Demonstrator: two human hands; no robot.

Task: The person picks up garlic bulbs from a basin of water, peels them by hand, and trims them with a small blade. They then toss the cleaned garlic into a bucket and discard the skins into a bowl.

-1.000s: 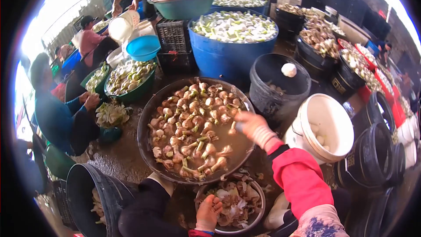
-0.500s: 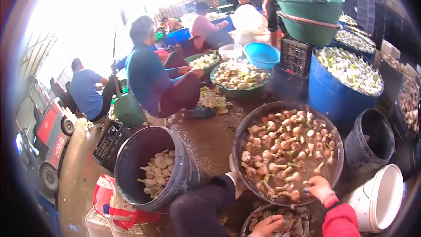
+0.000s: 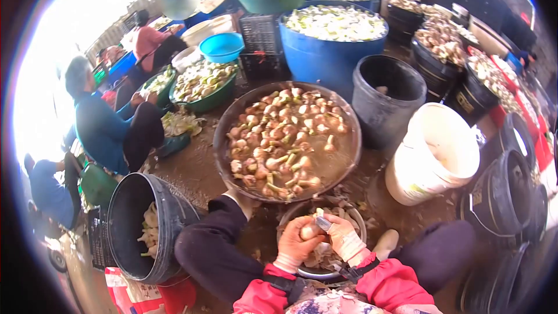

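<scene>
My left hand (image 3: 294, 244) is closed round a pale garlic bulb (image 3: 311, 231), its stem end pointing up. Close against the bulb, my right hand (image 3: 344, 236) grips a small grey blade-like tool (image 3: 323, 222) at the stem; its exact kind is too small to tell. Both hands are over a metal bowl (image 3: 361, 234) of peelings and skins between my knees. Just beyond lies a wide round basin (image 3: 224, 166) holding many unpeeled garlic bulbs (image 3: 279, 139) in murky water.
A black bucket (image 3: 180, 212) with peeled bulbs tilts at my left. To the right stand a white bucket (image 3: 407, 166) and a dark bucket (image 3: 372, 110). A large blue tub (image 3: 314, 55) of garlic is behind the basin. A person in blue (image 3: 102, 125) sits at the left.
My right hand has left the basin's edge and met my left hand above the bowl. A garlic bulb is now in my left hand. The view has turned right.
</scene>
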